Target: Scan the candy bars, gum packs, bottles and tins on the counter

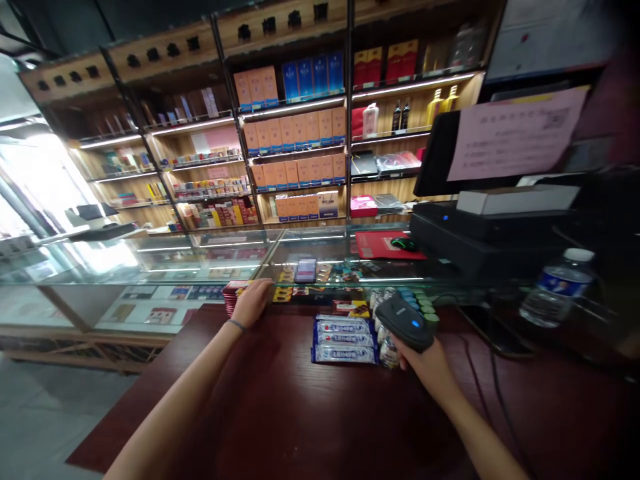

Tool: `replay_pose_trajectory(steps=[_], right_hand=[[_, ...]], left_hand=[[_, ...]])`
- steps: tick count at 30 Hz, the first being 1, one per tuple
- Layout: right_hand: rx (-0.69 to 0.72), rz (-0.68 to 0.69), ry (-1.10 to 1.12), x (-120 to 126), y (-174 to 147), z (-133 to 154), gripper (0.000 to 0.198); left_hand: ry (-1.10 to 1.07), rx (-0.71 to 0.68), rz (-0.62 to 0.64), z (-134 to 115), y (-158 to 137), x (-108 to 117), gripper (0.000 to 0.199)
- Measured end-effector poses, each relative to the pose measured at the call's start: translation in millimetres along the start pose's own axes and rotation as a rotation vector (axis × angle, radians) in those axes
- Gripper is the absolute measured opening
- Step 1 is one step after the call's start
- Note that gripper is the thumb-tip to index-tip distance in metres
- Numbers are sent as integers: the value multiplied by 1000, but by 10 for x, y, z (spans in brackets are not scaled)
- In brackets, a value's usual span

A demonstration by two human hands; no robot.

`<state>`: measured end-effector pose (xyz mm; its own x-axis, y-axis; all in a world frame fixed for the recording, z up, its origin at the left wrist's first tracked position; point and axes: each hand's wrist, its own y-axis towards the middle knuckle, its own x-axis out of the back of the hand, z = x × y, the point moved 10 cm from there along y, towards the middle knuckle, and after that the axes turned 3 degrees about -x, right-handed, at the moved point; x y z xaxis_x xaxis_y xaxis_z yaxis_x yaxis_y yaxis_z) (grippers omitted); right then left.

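My right hand [423, 363] is wrapped round the handle of a dark barcode scanner [404, 319], which has a lit blue light. The scanner hangs over several small wrapped rolls and partly hides them. Left of it, several blue-and-white wrapped packets [345, 339] lie stacked on the brown counter [300, 413]. My left hand [253, 301] rests at the counter's far edge by the glass, its fingers closed together and their tips out of clear sight. Right beside it stands a stack of red packs [232, 297]. I cannot make out what, if anything, those fingers hold.
A glass display case [215, 257] runs along the far side, with a phone-like device [306, 269] on it. A mouse [403, 244] lies on a red sheet. At right stand a monitor [435, 157], a water bottle [556, 290] and loose cables [495, 380]. Stocked shelves [295, 157] line the back.
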<state>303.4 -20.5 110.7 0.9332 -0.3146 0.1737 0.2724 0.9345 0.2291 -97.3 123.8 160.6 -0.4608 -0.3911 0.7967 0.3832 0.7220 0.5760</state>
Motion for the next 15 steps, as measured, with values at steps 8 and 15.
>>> replay_pose_trajectory(steps=[8, 15], right_hand=[[0, 18, 24, 170, 133, -88, 34], [-28, -24, 113, 247, 156, -86, 44]], left_hand=[[-240, -115, 99, -1083, 299, -883, 22], [-212, -146, 290, -1553, 435, -1698, 24]])
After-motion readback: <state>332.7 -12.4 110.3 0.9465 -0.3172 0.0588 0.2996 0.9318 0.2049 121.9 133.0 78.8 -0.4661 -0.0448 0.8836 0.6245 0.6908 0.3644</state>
